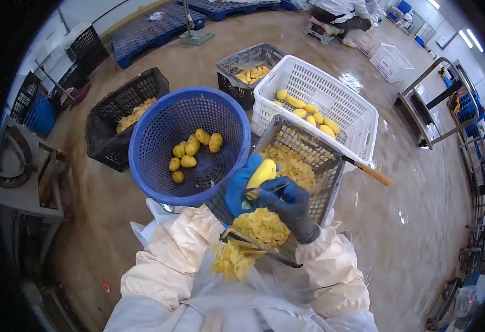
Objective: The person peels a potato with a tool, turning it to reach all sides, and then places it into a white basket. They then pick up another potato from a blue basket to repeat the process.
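Observation:
My left hand [237, 191], in a blue glove, is closed round a long, mostly peeled yellow potato [262, 174]. My right hand [291, 207], in a dark glove, grips a peeler [252, 193] against the potato's lower end; the fingers hide much of the tool. Both hands are over a grey crate [331, 185] of potato peelings [264, 227]. To the left, a blue basket [143, 157] holds several unpeeled potatoes [191, 145]. Peeled potatoes [311, 113] lie in a white crate [358, 119] beyond the grey one.
A wooden-handled tool [372, 173] sticks out over the grey crate's right edge. Black crates with peelings stand at the left [101, 130] and back [231, 69]. Further off are blue pallets [154, 30], a metal trolley [436, 110] and a crouching person [342, 11].

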A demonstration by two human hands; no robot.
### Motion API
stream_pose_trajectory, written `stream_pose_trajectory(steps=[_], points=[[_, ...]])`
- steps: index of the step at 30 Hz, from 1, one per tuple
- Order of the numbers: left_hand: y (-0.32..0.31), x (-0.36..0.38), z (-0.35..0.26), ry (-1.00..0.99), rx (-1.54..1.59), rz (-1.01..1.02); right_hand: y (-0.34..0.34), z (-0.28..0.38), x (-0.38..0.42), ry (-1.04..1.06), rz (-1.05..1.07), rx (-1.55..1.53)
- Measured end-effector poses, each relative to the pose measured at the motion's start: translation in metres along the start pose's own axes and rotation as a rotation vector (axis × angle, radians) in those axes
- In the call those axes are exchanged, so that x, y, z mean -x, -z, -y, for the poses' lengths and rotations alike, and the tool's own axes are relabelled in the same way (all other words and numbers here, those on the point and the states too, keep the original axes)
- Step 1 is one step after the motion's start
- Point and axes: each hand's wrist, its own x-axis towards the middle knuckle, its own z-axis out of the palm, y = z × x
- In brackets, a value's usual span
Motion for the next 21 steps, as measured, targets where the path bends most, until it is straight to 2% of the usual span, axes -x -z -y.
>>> stream_pose_trajectory(steps=[2, 3, 5, 6, 8, 10, 12, 13, 14, 15, 16, 18, 19, 20, 21], points=[[-0.027, 0.011, -0.031, -0.249, -0.431, -0.021, 0.006, 0.009, -0.008, -0.126, -0.111, -0.153], [-0.019, 0.010, -0.035, 0.157, 0.001, 0.088, 0.020, 0.006, -0.017, -0.135, -0.229, -0.228], [-0.033, 0.008, -0.043, 0.463, 0.373, 0.135, 0.057, -0.013, -0.034, -0.117, -0.404, -0.337], [-0.037, 0.007, -0.042, 0.468, 0.367, 0.142, 0.065, -0.013, -0.038, -0.091, -0.466, -0.377], [-0.042, 0.006, -0.041, 0.422, 0.607, 0.051, 0.070, -0.013, -0.030, -0.110, -0.414, -0.452], [-0.041, 0.006, -0.040, 0.423, 0.730, 0.008, 0.061, -0.002, -0.023, -0.134, -0.280, -0.326], [-0.042, 0.008, -0.045, 0.365, 0.497, -0.018, 0.057, 0.003, -0.023, -0.152, -0.268, -0.350], [-0.046, 0.008, -0.049, 0.367, 0.492, -0.013, 0.056, 0.006, -0.023, -0.221, -0.211, -0.383], [-0.051, 0.008, -0.054, 0.279, 0.330, 0.007, 0.055, 0.008, -0.023, -0.290, -0.156, -0.417], [-0.055, 0.008, -0.057, 0.192, 0.169, 0.029, 0.053, 0.007, -0.025, -0.308, -0.066, -0.316], [-0.053, 0.007, -0.059, 0.198, 0.165, 0.035, 0.057, 0.003, -0.026, -0.305, -0.075, -0.320], [-0.047, 0.008, -0.062, 0.078, -0.218, 0.060, 0.070, -0.008, -0.032, -0.257, -0.334, -0.241], [-0.047, 0.008, -0.062, 0.085, -0.221, 0.070, 0.077, -0.012, -0.036, -0.220, -0.335, -0.428], [-0.047, 0.006, -0.064, 0.092, -0.257, 0.029, 0.077, -0.016, -0.030, -0.214, -0.348, -0.431], [-0.047, 0.003, -0.065, 0.092, -0.290, -0.017, 0.062, 0.009, -0.025, -0.267, -0.281, -0.399]])
